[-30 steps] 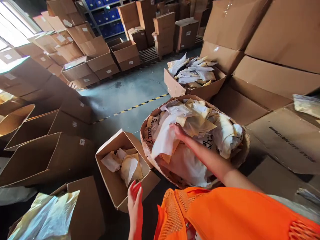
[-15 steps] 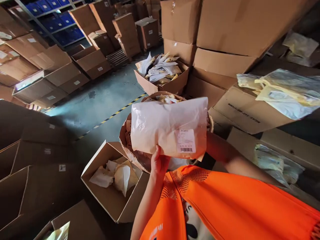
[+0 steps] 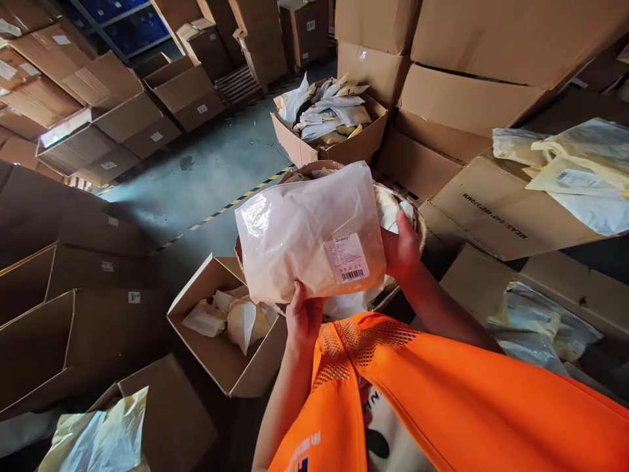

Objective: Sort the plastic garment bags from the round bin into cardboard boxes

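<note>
A pale, glossy plastic mailing bag (image 3: 295, 229) with a white barcode label on its lower right is held up in front of me, tilted. My left hand (image 3: 303, 314) grips its bottom edge, thumb in front and fingers underneath. At the right edge is my right hand (image 3: 400, 246), its thumb pointing up off the bag and its fingers partly hidden behind it. Below the bag is a round-rimmed cardboard container (image 3: 420, 229) with packages inside, mostly covered by the bag.
An open box (image 3: 196, 373) with several packets stands at lower left. Ahead, another carton (image 3: 297, 141) is heaped with mailing bags. More bags (image 3: 580, 177) lie on cartons at right. Stacked boxes (image 3: 472, 39) rise behind. Yellow-black tape (image 3: 236, 202) crosses the floor.
The mailing bag has shifted left and tilted, its right side higher. My right hand has come out from behind it to its right edge. The view has tipped downward.
</note>
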`<state>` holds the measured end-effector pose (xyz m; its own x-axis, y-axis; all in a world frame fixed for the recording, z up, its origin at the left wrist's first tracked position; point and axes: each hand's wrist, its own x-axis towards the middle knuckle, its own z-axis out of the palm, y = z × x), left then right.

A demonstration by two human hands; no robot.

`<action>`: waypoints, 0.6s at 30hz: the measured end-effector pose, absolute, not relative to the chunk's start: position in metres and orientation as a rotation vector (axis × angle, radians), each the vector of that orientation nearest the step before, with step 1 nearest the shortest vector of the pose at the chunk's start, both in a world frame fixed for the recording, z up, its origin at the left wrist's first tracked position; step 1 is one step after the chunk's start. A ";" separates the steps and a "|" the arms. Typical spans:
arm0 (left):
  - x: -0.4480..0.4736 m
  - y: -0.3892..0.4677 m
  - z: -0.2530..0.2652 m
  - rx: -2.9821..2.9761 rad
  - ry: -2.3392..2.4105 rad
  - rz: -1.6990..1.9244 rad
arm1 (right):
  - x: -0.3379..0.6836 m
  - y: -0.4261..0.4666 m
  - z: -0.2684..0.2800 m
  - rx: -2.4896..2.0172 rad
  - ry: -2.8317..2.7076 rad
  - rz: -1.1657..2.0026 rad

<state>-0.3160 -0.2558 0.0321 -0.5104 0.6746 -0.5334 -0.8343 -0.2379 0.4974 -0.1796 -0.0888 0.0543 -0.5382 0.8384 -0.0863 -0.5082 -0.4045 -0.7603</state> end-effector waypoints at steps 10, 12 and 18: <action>-0.313 -0.278 0.021 -0.256 0.964 1.964 | -0.187 -0.083 0.004 -0.812 -0.703 2.292; -0.318 -0.288 0.018 -0.246 0.998 2.015 | -0.194 -0.073 -0.023 -0.992 -0.643 2.330; -0.345 -0.349 -0.008 -0.270 1.186 2.140 | -0.194 -0.056 -0.113 -1.800 -0.360 2.124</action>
